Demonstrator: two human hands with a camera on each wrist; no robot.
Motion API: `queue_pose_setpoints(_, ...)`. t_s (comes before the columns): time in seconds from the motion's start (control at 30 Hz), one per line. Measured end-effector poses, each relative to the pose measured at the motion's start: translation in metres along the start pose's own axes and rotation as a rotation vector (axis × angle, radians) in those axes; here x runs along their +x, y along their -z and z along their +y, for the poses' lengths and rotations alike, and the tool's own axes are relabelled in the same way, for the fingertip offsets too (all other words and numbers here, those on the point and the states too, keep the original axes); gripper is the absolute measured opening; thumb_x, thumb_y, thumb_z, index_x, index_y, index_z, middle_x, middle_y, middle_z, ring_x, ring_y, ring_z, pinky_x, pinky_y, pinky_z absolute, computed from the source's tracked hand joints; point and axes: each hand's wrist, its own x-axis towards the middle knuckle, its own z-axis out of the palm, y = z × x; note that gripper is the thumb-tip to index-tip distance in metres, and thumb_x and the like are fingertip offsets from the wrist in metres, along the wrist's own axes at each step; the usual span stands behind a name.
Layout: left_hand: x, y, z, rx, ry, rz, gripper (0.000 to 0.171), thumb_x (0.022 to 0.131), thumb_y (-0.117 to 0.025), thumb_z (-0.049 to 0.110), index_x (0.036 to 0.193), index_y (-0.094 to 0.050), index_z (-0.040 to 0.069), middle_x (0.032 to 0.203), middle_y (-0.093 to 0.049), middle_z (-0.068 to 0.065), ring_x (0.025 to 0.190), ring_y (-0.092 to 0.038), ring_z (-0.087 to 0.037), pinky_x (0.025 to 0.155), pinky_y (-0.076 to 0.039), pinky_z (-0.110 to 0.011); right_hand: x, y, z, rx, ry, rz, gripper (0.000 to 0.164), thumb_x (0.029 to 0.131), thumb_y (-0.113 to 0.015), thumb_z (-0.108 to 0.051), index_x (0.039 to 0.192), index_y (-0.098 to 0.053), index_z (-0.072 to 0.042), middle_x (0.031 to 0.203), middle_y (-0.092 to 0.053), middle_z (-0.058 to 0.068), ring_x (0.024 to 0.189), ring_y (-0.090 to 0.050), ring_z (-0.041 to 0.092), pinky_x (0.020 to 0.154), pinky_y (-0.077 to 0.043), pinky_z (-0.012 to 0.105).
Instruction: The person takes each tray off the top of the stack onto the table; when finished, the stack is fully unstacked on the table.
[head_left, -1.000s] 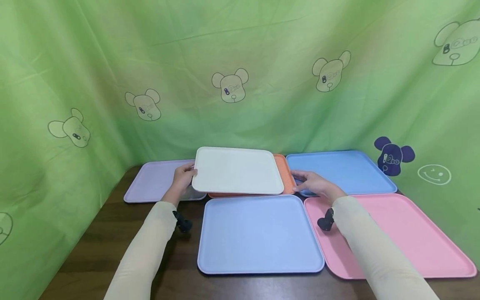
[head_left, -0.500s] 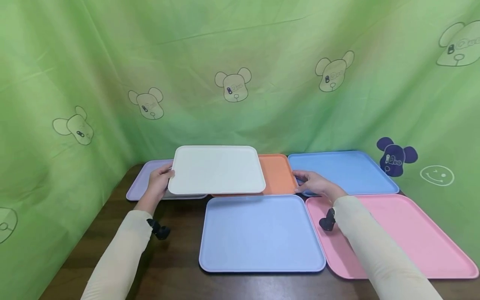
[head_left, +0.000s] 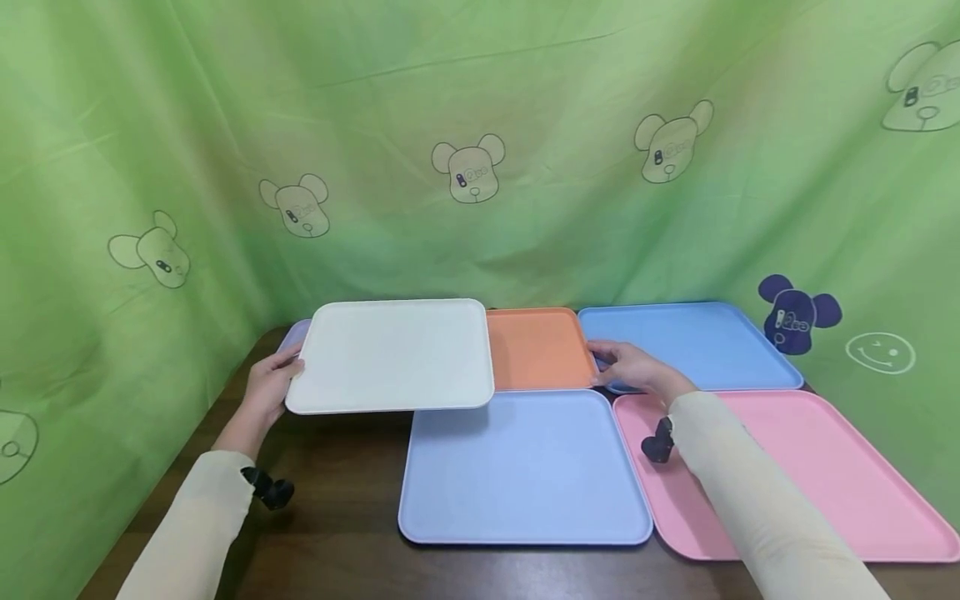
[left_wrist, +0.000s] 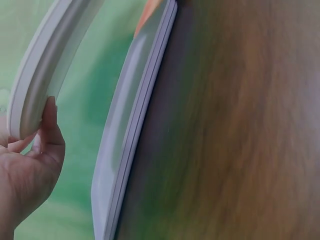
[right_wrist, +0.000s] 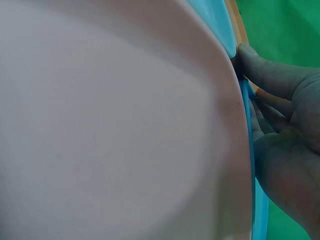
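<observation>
In the head view, a white tray [head_left: 393, 354] is raised above the table and tilted a little toward me. My left hand [head_left: 272, 382] grips its left edge; the left wrist view shows the thumb and fingers around the white rim [left_wrist: 37, 75]. An orange tray [head_left: 536, 350] lies behind, partly hidden by the white one. At its right edge, my right hand [head_left: 633, 367] holds the rim with thumb and fingers, above the neighbouring blue tray [head_left: 690, 337]. In the right wrist view the thumb touches the orange rim [right_wrist: 237, 22]; the fingertips are partly hidden.
A light blue tray [head_left: 525, 475] lies at the front centre, with a pink tray [head_left: 817, 475] to its right under my right forearm. Mostly covered by the white tray is a lavender tray [head_left: 295, 335] at the back left. A green curtain [head_left: 480, 250] hangs behind the dark wooden table [head_left: 330, 533].
My left hand has carried the white tray leftward off the orange tray, then somewhat toward me, over the lavender tray. More of the orange tray shows. My right hand has stayed in place.
</observation>
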Motion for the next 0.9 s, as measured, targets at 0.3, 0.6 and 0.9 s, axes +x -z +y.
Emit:
queue_pose_setpoints(0.3,-0.023,0.048,-0.002,-0.046,0.030,-0.020,0.049,0.099,-0.055,0.011,0.145,-0.039,0.004,0.089,-0.062,0.022,0.075,-0.062,-0.003,0.065,-0.053,-0.021,0.001,0.000,0.001,-0.014,-0.010,-0.007,0.083,0.082,-0.073,0.000,0.146,-0.023,0.014,0.150,-0.020,0.034,0.137,-0.025,0.048,0.109,-0.029,0.051)
queue_pose_setpoints(0.6,-0.043,0.100,-0.020,-0.094,0.028,-0.052,0.034,0.097,-0.060,0.010,0.097,-0.071,0.043,0.087,-0.067,0.020,0.073,-0.063,-0.004,0.062,-0.054,-0.021,0.002,0.000,0.001,-0.010,-0.010,-0.014,0.083,0.083,-0.073,0.000,0.146,-0.022,0.015,0.151,-0.020,0.035,0.138,-0.022,0.047,0.109,-0.028,0.050)
queue_pose_setpoints(0.9,-0.068,0.138,-0.035,-0.107,0.017,-0.055,0.030,0.095,-0.063,0.014,0.094,-0.074,0.043,0.090,-0.068,0.022,0.073,-0.064,-0.004,0.059,-0.053,-0.022,0.001,0.001,-0.002,-0.031,-0.017,-0.003,0.083,0.083,-0.074,-0.003,0.147,-0.024,0.013,0.150,-0.021,0.034,0.138,-0.023,0.048,0.110,-0.026,0.052)
